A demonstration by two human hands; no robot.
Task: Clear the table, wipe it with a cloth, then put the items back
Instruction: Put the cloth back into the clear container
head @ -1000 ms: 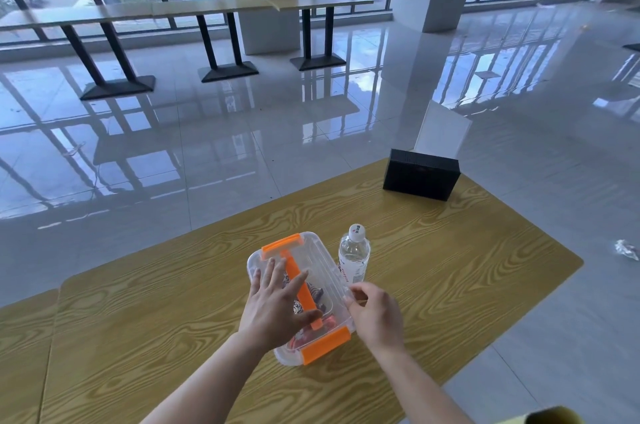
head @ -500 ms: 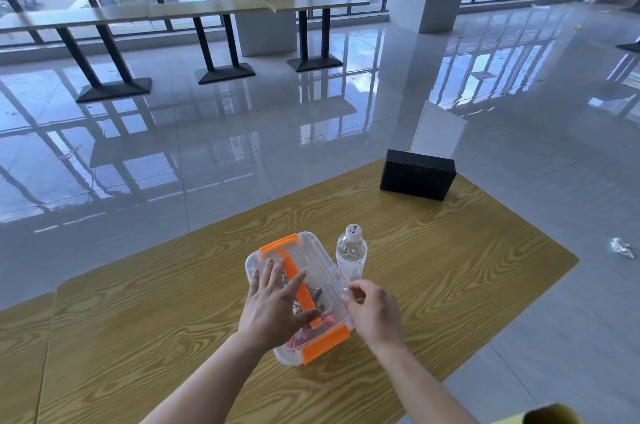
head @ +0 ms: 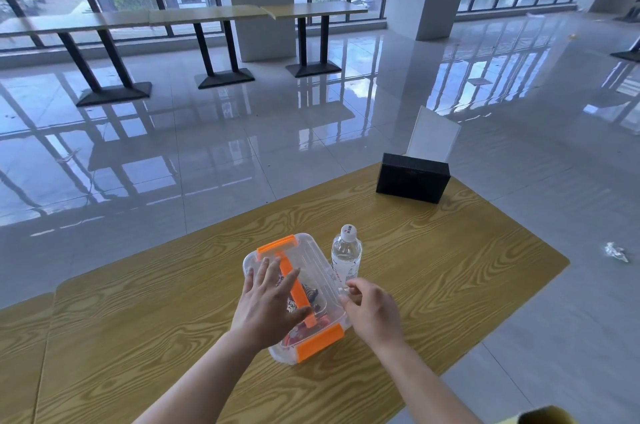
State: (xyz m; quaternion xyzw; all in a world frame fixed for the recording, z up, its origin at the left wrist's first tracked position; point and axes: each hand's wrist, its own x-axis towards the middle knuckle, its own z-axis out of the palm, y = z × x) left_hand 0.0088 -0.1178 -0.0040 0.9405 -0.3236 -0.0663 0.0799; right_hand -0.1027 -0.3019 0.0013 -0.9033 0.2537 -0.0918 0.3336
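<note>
Left hand lies splayed flat atop clear orange-latched plastic box; right hand pinches its rim. Clear plastic water bottle stands just alongside.

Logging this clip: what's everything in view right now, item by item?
table: one, yellow-brown wood grain, foreground
storage box: one, clear with orange latches and handle, on the table
water bottle: one, clear with white cap, upright just right of the storage box
black box: one, black, table's far corner
white card: one, white, standing behind the black box
crumpled wrapper: one, whitish, floor at right
far tables: three, pale tops on black legs, along the windows
left hand: one, flat on the storage box lid
right hand: one, fingers curled at the storage box's right rim
</note>
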